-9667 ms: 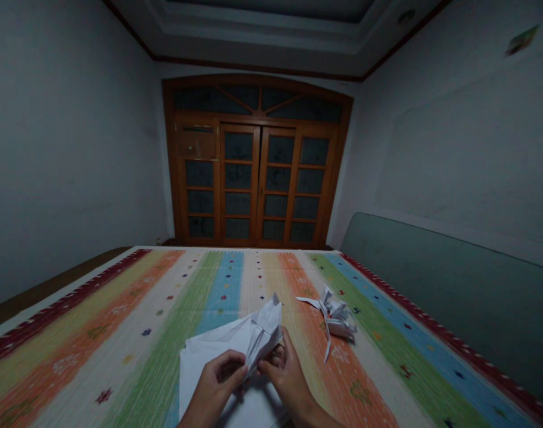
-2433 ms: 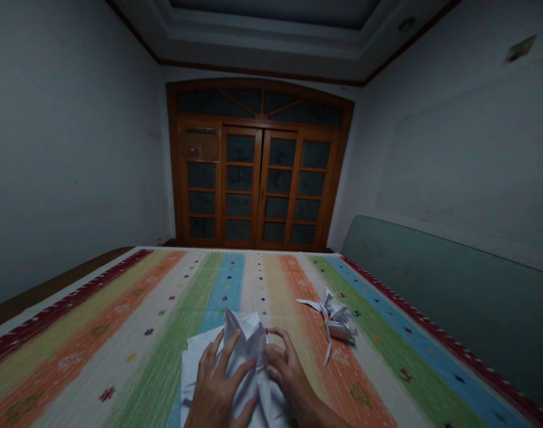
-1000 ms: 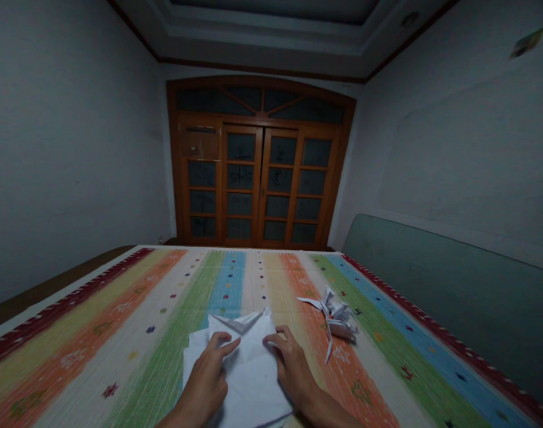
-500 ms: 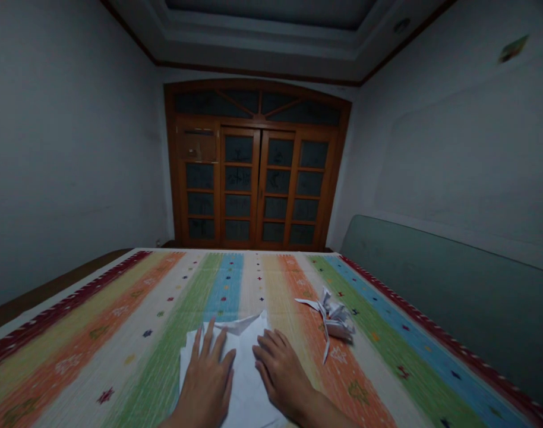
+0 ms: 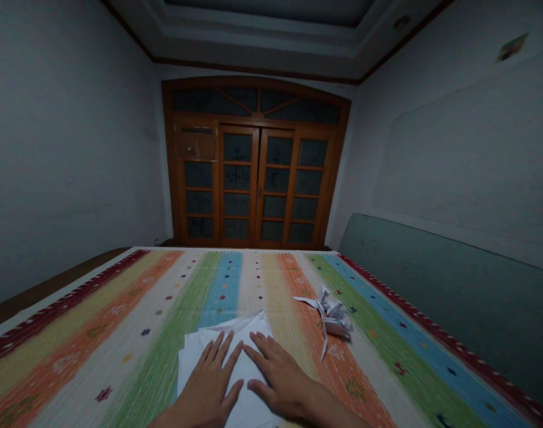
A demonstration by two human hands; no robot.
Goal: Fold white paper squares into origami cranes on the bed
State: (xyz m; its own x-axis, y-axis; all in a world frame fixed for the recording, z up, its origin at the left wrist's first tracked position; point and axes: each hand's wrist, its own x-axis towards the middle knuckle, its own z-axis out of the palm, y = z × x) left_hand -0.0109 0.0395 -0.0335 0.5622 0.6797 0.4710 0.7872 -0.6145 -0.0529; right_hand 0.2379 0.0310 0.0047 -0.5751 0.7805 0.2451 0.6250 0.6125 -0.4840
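A folded white paper [image 5: 245,330] lies on more white sheets [image 5: 189,356] on the striped mat [image 5: 120,333]. My left hand [image 5: 211,383] lies flat on the paper with its fingers spread, open. Beside it, my right hand [image 5: 275,374] presses down flat as well, fingers stretched out toward the left. Only a pointed flap of the folded paper shows beyond my fingertips. To the right, apart from my hands, lies a folded paper figure [image 5: 331,315] with thin points.
The mat's colourful stripes run away from me to a wooden glazed door [image 5: 256,178]. A dark green panel [image 5: 432,285] borders the mat on the right below the wall. Bare wooden floor [image 5: 53,285] shows at the left edge.
The paper stood half-folded in my fingers earlier; it now lies flat. In the last second both hands went from pinching its top edge to pressing flat, sliding slightly toward me.
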